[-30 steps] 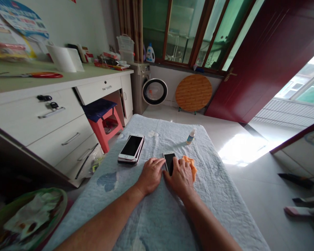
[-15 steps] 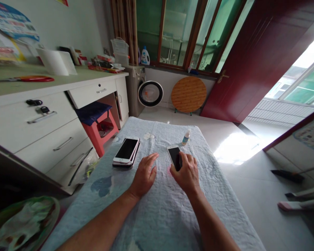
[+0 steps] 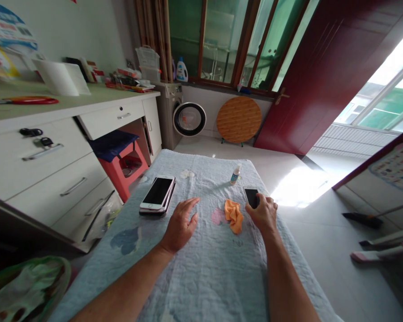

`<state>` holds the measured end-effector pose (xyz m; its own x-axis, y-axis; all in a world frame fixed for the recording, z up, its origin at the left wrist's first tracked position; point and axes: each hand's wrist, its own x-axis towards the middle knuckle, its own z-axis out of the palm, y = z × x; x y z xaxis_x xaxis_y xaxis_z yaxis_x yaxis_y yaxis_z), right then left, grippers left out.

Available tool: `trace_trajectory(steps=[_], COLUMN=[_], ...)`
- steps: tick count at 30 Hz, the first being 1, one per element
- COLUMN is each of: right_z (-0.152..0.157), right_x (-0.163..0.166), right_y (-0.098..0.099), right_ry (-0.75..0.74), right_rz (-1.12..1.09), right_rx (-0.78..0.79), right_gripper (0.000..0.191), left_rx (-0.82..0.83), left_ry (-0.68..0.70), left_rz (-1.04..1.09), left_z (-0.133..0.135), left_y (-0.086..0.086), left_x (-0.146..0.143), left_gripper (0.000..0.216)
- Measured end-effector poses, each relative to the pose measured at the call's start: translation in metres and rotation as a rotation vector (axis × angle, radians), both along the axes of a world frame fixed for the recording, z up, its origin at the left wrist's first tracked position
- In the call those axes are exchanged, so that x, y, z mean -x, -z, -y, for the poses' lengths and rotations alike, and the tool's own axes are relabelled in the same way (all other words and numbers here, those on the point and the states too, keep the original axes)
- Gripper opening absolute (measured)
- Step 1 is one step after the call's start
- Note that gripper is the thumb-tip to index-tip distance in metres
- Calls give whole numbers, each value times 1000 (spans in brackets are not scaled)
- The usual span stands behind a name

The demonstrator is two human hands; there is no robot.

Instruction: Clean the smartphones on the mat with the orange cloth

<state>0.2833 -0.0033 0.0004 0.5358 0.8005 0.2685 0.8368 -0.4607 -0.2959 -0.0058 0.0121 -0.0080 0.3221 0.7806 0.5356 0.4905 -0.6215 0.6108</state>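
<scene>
Head view. Right hand (image 3: 264,212) at the right side of the quilted cover (image 3: 204,277), on a white-framed smartphone (image 3: 251,195): thumb at the near-left edge, fingers around the right side, pinching it across its width. Screen faces up; the side grip seems chosen to leave most of the glass untouched. Whether the phone rests or is slightly raised, cannot tell.

Left hand (image 3: 180,224) holds nothing: fingers stretched out close together, thumb spread apart, low over the cover. Contact unclear.

Orange cloth (image 3: 233,216) lies crumpled between the hands, probably put there for either to reach. Spray bottle (image 3: 235,175) stands upright beyond it, likely to avoid leaks. Far left, a white phone (image 3: 159,193) tops a stack, larger faces aligned, presumably for stability.
</scene>
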Motion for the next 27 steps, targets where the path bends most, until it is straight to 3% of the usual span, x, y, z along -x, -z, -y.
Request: trace_trajectory(steps=[9, 27], right_z=[-6, -7], right_x=[-3, -2], right_y=[11, 12], right_ry=[33, 63], right_rz=[-2, -53], right_rx=[107, 150], right_gripper=[61, 63], left_rx=[2, -4], left_ry=[-5, 1], left_rz=[-13, -38], left_z=[-1, -2], left_y=[0, -1], left_x=[0, 0], left_gripper=[42, 37])
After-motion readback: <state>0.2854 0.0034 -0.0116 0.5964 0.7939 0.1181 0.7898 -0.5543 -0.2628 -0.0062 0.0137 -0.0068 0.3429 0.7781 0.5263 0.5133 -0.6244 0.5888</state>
